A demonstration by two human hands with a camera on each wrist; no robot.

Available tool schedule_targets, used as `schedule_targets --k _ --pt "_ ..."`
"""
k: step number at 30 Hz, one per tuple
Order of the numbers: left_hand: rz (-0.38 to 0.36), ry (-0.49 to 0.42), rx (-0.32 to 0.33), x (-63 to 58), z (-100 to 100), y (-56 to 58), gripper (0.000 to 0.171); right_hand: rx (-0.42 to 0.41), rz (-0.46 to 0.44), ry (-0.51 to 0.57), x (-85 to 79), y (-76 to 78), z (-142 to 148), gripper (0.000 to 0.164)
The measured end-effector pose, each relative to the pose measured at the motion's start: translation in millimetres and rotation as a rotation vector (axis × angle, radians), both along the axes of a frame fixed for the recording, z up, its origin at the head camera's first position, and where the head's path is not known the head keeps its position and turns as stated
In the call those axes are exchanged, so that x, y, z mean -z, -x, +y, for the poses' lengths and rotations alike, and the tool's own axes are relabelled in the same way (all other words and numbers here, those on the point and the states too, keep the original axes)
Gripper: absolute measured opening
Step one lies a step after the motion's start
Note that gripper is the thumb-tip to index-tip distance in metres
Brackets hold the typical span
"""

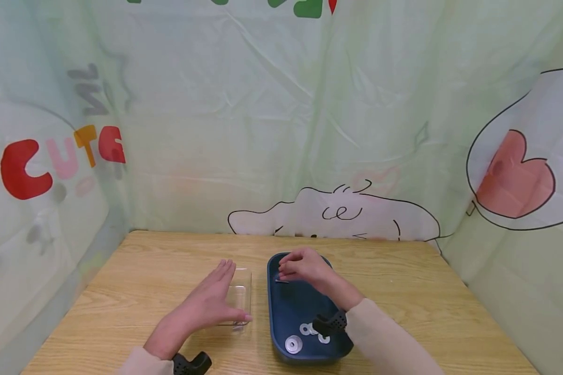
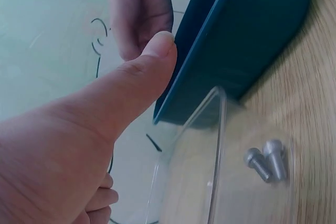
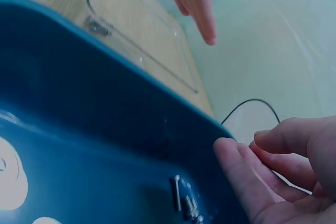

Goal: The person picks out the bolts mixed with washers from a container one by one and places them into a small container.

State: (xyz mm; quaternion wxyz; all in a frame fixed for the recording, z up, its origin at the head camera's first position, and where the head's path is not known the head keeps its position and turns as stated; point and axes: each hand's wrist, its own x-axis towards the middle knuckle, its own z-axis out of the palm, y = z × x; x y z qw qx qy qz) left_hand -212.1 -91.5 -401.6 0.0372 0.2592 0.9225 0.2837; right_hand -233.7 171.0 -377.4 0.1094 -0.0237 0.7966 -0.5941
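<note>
My left hand (image 1: pixel 208 304) is at the clear plastic box (image 1: pixel 251 294), its fingers straight and thumb held apart. Two silver socket-head bolts (image 2: pixel 275 160) lie in that box, as the left wrist view shows. My right hand (image 1: pixel 307 268) hovers over the far end of the dark blue bin (image 1: pixel 273 312), fingers slightly bent. No object shows between its thumb and fingers in the right wrist view. Below it, on the bin floor, lie a few small metal screws (image 3: pixel 177 192). Several pale washers (image 1: pixel 293 344) are at the bin's near end.
Both containers stand side by side on a wooden table (image 1: pixel 169 271), the bin to the right of the box. A printed curtain (image 1: pixel 216 130) hangs behind the table and along its sides. Black cameras (image 1: pixel 328 324) are strapped to both wrists.
</note>
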Motion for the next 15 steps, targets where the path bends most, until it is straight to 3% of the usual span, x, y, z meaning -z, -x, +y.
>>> schedule_targets --k 15 --pt "-0.037 0.004 0.090 4.1 27 -4.5 0.124 0.139 -0.051 -0.074 22.0 0.3 20 0.025"
